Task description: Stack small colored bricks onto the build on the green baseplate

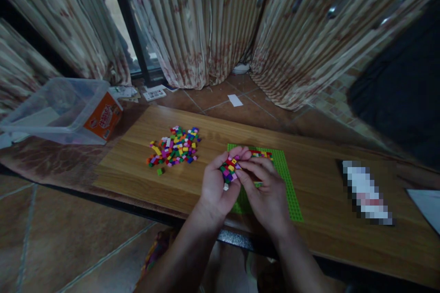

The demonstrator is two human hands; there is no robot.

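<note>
My left hand (pixel 218 186) is cupped palm up, its fingers curled around a small heap of coloured toy bricks (pixel 229 170). Over that palm, my right hand (pixel 266 187) has thumb and fingertips pinched at a brick in the heap; its colour is hard to make out. Both hands are above a green studded baseplate (pixel 288 183), hiding much of it. A row of red, yellow and other bricks (pixel 263 154) sits along the plate's far edge. Something light also shows on the plate below my right fingers, mostly covered.
A loose pile of mixed bricks (pixel 177 146) lies left on the wooden tabletop (pixel 213 137), with a single green brick (pixel 160 171) in front. A clear plastic bin (pixel 62 114) with an orange label stands far left. A pixelated object (pixel 367 194) lies on the right.
</note>
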